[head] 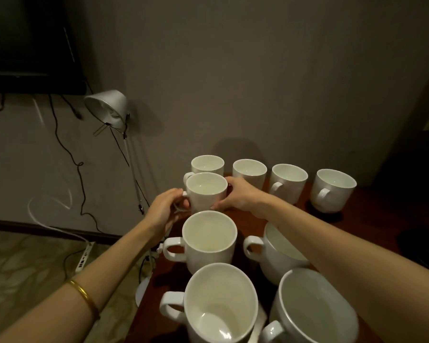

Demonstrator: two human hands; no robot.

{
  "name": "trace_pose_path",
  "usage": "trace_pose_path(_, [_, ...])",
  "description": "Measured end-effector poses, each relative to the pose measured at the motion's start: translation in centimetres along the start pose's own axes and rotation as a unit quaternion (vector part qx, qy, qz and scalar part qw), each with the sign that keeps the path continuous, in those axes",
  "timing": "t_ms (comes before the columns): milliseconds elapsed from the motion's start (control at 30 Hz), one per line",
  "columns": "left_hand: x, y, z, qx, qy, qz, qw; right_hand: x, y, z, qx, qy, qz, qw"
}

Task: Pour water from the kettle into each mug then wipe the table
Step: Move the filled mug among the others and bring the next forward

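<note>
Several white mugs stand on a dark red-brown table [372, 214]. Both hands hold one mug [206, 194] near the table's far left edge: my left hand [165, 210] grips its handle and my right hand [240, 196] cups its right side. Water shows inside it. A row of mugs [287, 180] stands behind, along the wall. Closer to me are a mug [209, 240] with its handle to the left, a mug [278, 251] partly hidden under my right forearm, and two large near mugs [221, 305]. No kettle is in view.
A silver desk lamp [108, 108] leans by the wall to the left, with black cables trailing down. A white power strip [84, 257] lies on the patterned floor. A dark screen [30, 43] hangs top left. A dark object sits at the right edge.
</note>
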State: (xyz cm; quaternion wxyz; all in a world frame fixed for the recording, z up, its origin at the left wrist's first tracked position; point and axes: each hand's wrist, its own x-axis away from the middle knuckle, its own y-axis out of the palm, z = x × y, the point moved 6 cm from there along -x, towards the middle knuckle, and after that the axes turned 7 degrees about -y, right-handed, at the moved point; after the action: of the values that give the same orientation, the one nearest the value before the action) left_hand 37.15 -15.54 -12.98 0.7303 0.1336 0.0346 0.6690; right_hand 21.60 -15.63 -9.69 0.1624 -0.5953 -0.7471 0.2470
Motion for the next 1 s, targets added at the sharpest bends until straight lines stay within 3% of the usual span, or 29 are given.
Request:
trace_pose_path(333, [-0.3,-0.4,-1.3,0.001,-0.005,-0.013,1.000,0.0,0.3,0.1,0.038,-0.007,-0.019,0.999])
trace_pose_path(433, [0.2,-0.4,-0.6,-0.107,0.037,0.004,0.994,0.1,0.4,0.1,0.055,0.005,-0.022,0.998])
trace_pose_path(533, [0.3,-1.0,0.1,-0.256,0.061,0.021,0.965,0.6,-0.2,-0.2,0.079,0.020,-0.017,0.997])
trace_pose_path(633, [1.6,-1.2,1.5,-0.339,0.069,0.061,0.936,1.8,-1.1,-1.1,0.096,0.028,-0.002,0.995])
trace_pose_path(767, [4.8,-0.3,4.9,-0.355,0.128,0.080,0.923,4.0,-3.2,-3.2,0.131,0.019,0.066,0.989])
trace_pose_path(1000, [13.3,4.6,9.5,-0.323,0.238,0.009,0.916,9.7,-4.9,-8.5,0.084,-0.046,0.124,0.988])
